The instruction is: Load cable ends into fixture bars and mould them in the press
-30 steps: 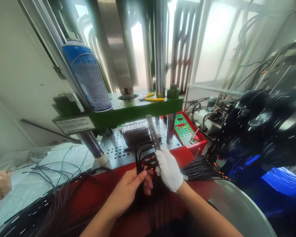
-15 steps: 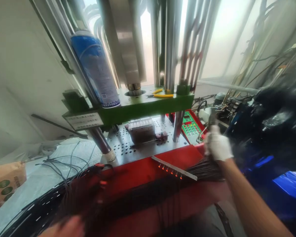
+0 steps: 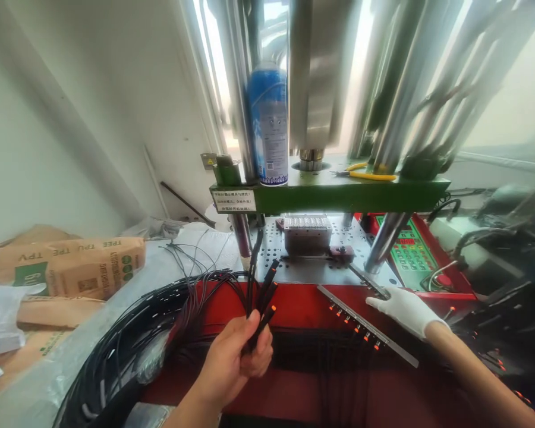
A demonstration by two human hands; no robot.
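My bare left hand point(image 3: 236, 353) is closed around several black cables with orange-tipped ends point(image 3: 267, 285), held up in front of the press. My right hand point(image 3: 408, 312), in a white glove, grips the near end of a narrow grey metal bar point(image 3: 368, 280). The bar's far end reaches the press plate, to the right of the metal mould block point(image 3: 307, 235). Between the hands, a slotted metal strip point(image 3: 387, 342) lies slantwise on the red front, with several orange-tipped cable ends along it. Their cables hang down in shadow.
A green crossbeam point(image 3: 330, 197) carries a blue spray can point(image 3: 270, 128) and yellow-handled pliers point(image 3: 370, 174). The control panel point(image 3: 410, 249) stands at right. A thick coil of black cable point(image 3: 111, 339) lies at left, beside brown paper sacks point(image 3: 84, 267).
The view has swung left. My left hand has risen from the lower edge with the cables in it. My right hand has lowered its bar from upright to slanting toward the press plate.
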